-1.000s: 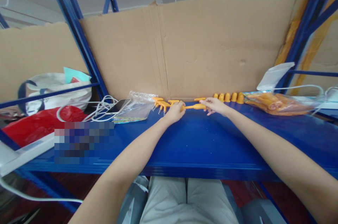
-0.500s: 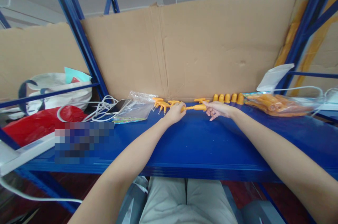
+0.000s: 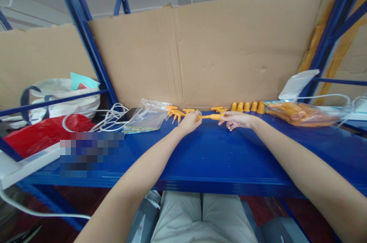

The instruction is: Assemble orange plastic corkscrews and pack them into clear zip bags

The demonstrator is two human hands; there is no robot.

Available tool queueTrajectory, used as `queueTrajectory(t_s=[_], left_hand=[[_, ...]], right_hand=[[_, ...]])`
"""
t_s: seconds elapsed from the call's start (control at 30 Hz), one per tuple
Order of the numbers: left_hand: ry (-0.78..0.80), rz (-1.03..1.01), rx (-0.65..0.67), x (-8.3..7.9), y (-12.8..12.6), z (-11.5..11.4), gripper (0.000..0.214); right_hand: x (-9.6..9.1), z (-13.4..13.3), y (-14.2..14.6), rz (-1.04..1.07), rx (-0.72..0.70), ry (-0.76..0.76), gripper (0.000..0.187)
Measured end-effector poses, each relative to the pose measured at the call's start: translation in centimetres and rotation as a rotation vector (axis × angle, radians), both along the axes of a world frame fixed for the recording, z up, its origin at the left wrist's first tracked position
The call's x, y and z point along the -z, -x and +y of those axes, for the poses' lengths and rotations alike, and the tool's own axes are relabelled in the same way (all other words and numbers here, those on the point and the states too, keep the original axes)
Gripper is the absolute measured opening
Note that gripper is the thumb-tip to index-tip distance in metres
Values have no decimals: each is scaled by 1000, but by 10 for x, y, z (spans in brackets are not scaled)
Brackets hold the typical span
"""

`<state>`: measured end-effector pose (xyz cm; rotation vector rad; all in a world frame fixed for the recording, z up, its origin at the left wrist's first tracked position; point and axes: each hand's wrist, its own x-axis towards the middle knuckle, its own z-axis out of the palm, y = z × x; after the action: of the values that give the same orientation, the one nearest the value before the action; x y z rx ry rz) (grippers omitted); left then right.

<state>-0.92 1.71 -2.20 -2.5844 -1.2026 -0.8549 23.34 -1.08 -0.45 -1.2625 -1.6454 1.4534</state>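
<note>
A long orange plastic piece with a spiral middle lies across the back of the blue shelf. My left hand is closed round its left end. My right hand pinches its right end with the fingers curled. Just left of my left hand sit more orange pronged parts. A row of several small orange caps stands upright behind my right hand, against the cardboard.
A clear bag of orange parts lies at the right. A phone, white cables and an empty clear bag lie at the left, beside a red bag and a white tote. Cardboard backs the shelf.
My right hand slid a little to the right along the orange piece and its fingers re-gripped the end. My left hand stayed in place.
</note>
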Motion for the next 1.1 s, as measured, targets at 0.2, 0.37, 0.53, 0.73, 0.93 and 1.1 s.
queueTrajectory(t_s=[0.2, 0.37, 0.53, 0.73, 0.93, 1.1], left_hand=[[-30, 5, 35, -2, 1, -1, 17], [-15, -2, 43, -1, 2, 1, 17], [-14, 9, 19, -2, 1, 0, 17], [-26, 18, 12, -4, 1, -5, 17], [-40, 8, 20, -4, 0, -6, 18], [-31, 10, 24, -5, 0, -6, 18]], right_hand=[[2, 9, 7, -82, 9, 80, 57], [2, 9, 10, -158, 14, 76, 66], [0, 1, 6, -51, -18, -6, 32], [0, 4, 8, -44, 37, 81, 45], [-1, 6, 11, -44, 43, 112, 57], [1, 7, 11, -53, 33, 111, 58]])
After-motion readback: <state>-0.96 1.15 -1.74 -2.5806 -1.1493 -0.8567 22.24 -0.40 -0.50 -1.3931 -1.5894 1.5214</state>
